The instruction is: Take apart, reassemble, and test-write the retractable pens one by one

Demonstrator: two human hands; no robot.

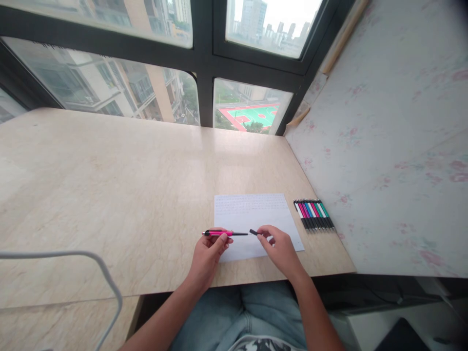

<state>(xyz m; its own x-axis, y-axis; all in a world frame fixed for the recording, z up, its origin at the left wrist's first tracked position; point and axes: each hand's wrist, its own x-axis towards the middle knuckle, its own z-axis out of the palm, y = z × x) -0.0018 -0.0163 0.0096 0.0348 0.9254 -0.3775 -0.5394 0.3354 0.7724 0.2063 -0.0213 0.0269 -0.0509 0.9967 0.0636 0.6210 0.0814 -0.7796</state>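
Near the front edge of the tabletop (109,195), right of centre, the left hand (208,253) pinches the pink pen (219,233) by its barrel, level, tip pointing right. Just beyond the tip and apart from it, the right hand (280,248) pinches a small black end piece (253,232) between thumb and forefinger.

Judgement: steady the barrel, align the piece on the pen's axis, and work above the paper (252,214).

Handwriting along the paper's far edge is too faint to read. The row of pens (314,214) at the right edge shows no legible branding.
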